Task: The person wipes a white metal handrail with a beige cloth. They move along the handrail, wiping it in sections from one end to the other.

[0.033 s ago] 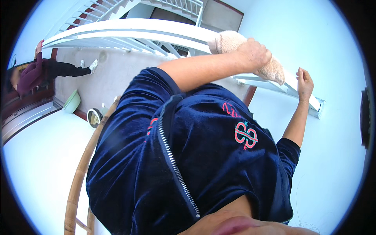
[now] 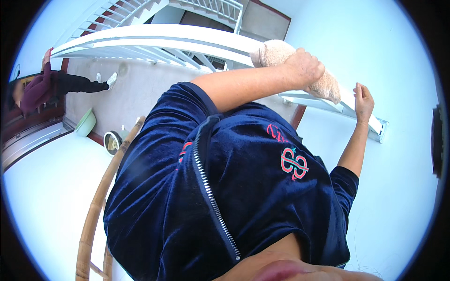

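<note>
My left hand [image 2: 303, 68] is closed round a fluffy, pale peach towel [image 2: 276, 51]. The towel is wrapped over the top of a white railing [image 2: 187, 35], with one end bulging to the left of my fist and the other hanging out on the right. Beside the railing's right end, near a wall bracket [image 2: 380, 131], my right hand [image 2: 363, 100] is raised with its fingers curled in. Nothing shows in it, and it looks apart from the towel.
Bamboo poles [image 2: 96, 206] stand close on my left. Beyond them are a pale green basin [image 2: 86, 122] and a white bucket [image 2: 111, 143]. At the far left, a person in a purple top [image 2: 37, 96] has a hand on the railing. Stairs with white rails [image 2: 117, 16] lie farther off.
The railing, towel and my left hand sit very slightly lower in the picture. Both hands keep the same pose, and the left grip on the towel is unchanged.
</note>
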Tool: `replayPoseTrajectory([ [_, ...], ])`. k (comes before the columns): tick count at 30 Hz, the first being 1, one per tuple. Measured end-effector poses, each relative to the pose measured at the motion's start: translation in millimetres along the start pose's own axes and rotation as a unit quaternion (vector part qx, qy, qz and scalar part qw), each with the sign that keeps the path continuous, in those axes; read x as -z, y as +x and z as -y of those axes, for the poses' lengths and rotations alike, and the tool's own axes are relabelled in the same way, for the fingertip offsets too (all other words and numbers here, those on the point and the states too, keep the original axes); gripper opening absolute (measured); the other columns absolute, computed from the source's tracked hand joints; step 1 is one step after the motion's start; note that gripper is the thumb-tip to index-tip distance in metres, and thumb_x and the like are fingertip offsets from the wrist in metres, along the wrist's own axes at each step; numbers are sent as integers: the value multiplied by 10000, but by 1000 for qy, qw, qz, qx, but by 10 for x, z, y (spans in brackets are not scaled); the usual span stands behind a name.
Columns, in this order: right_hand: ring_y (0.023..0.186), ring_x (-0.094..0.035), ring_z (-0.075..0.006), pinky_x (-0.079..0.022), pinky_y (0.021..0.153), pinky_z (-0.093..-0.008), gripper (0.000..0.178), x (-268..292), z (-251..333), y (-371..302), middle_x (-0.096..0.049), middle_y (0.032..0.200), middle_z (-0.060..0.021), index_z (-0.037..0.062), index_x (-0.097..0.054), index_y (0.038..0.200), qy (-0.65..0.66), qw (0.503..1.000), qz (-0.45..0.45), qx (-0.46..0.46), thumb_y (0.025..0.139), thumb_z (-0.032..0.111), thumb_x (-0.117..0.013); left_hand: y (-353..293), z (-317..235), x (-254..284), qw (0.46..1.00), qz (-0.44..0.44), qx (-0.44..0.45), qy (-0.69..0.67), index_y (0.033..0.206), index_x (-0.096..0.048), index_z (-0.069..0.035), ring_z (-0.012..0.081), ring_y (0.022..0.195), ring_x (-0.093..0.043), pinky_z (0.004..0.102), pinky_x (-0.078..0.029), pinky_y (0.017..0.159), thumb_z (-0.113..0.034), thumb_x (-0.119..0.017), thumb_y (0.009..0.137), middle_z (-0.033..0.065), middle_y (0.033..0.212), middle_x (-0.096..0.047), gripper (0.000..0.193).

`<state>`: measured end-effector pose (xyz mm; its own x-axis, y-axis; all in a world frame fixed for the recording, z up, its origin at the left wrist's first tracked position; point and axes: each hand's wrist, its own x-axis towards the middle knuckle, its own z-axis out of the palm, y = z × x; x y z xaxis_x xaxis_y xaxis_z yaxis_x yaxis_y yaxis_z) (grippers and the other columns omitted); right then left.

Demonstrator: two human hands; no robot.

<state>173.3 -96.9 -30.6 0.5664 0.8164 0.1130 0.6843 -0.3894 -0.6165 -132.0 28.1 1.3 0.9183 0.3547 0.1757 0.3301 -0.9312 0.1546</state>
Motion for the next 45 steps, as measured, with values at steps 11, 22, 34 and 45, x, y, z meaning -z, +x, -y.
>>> replayPoseTrajectory([
  [11, 735, -663, -107, -527, 704, -266, 274, -3, -12, 9, -737, 822, -33, 67, -756, 1041, 13, 1000, -17, -1, 988, 310, -640, -58, 25, 4, 999, -24, 5, -28, 1040, -628, -25, 292, 826, -676, 411, -489, 708, -360, -868, 622, 129, 870, -673, 588],
  [22, 764, -656, -103, -528, 705, -266, 280, 7, -96, 33, -735, 861, -43, 43, -743, 1092, 12, 1000, -18, -2, 998, 285, -640, -151, 217, -113, 985, -137, -7, -104, 1186, -626, -58, 290, 865, -683, 441, -535, 767, -373, -588, 909, 139, 916, -680, 421],
  [34, 759, -668, -112, -531, 746, -273, 309, 16, 2, -4, -742, 855, -34, 64, -754, 1078, -8, 1000, -29, -6, 989, 337, -641, -1183, 1121, 192, 997, -66, -2, 41, 1425, -549, -142, 291, 1163, -637, 451, -506, 975, -763, -608, 835, 151, 1236, -669, 858],
  [45, 791, -688, -112, -530, 751, -270, 321, 21, 61, -33, -751, 872, -36, 79, -760, 1067, -26, 999, -26, -1, 997, 359, -619, -2201, 2105, 727, 990, -14, 68, 119, 1417, -538, -184, 309, 1126, -629, 450, -469, 1019, -503, -877, 652, 123, 1216, -653, 895],
])
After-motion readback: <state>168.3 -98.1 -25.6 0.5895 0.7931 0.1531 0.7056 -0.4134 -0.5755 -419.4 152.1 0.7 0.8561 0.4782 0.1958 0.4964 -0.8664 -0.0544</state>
